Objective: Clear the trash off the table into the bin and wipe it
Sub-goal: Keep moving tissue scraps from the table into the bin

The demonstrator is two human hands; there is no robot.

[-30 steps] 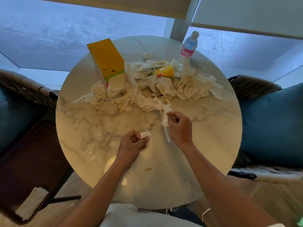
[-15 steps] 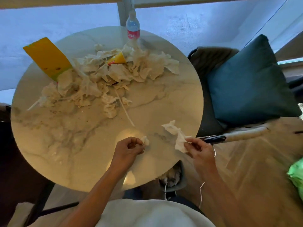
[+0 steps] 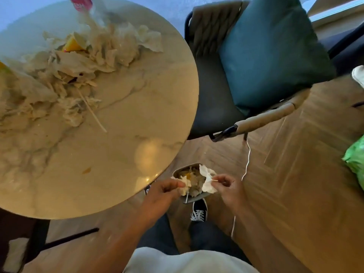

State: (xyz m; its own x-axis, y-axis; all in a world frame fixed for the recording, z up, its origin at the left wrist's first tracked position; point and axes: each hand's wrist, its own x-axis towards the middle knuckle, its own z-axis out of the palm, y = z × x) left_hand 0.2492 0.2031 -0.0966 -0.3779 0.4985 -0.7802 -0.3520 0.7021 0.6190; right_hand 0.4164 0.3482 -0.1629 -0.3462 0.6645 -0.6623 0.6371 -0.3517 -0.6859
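A wooden herringbone floor [image 3: 285, 174] fills the lower right, with a thin white cable [image 3: 248, 154] trailing across it. Beside the round marble tabletop [image 3: 118, 154] stands a dark armchair [image 3: 212, 99] with a padded beige armrest [image 3: 269, 117], and a teal cushion [image 3: 271, 48] leans on its seat. A warm lamp glare [image 3: 151, 154] reflects off the marble near its edge.

left hand [image 3: 167, 189] | right hand [image 3: 226, 184] | moved off table [image 3: 118, 164] | now over bin [image 3: 178, 172]
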